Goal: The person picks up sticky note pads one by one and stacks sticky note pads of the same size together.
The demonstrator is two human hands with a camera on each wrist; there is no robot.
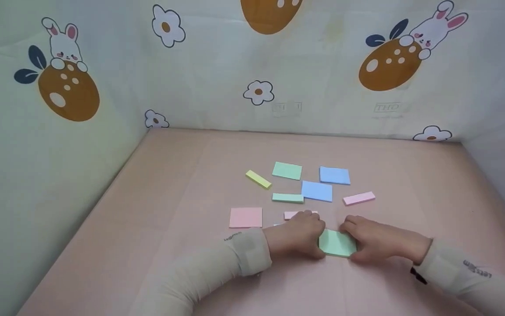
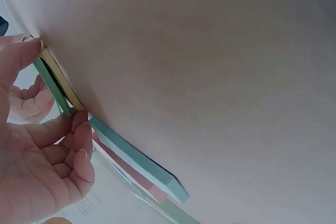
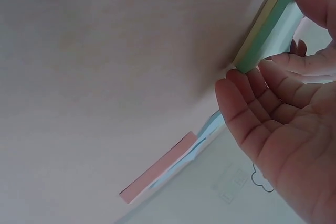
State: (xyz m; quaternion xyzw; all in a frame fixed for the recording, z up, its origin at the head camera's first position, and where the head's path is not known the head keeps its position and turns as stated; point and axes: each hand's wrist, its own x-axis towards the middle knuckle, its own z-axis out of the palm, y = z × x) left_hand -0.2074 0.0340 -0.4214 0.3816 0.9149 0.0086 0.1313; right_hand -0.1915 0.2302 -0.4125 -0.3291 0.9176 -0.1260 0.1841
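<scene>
A green sticky note pad (image 1: 337,243) lies between my two hands near the front of the table. A yellow pad (image 3: 257,24) sits under it, its edge showing in both wrist views. My left hand (image 1: 300,235) grips the stack's left side, thumb at the near corner and fingers at the far one. On the opposite side my right hand (image 1: 377,239) holds it the same way, between thumb and fingertips. Just beyond the left fingers lies a light blue strip pad (image 2: 139,158), mostly hidden by that hand in the head view.
Behind the hands lie a pink square pad (image 1: 246,217), a pink strip (image 1: 359,198), a green strip (image 1: 287,198), a yellow strip (image 1: 258,179), a green pad (image 1: 287,170) and two blue pads (image 1: 316,191). Another pink strip (image 1: 294,215) is partly covered. Patterned cloth walls (image 1: 208,66) enclose the table.
</scene>
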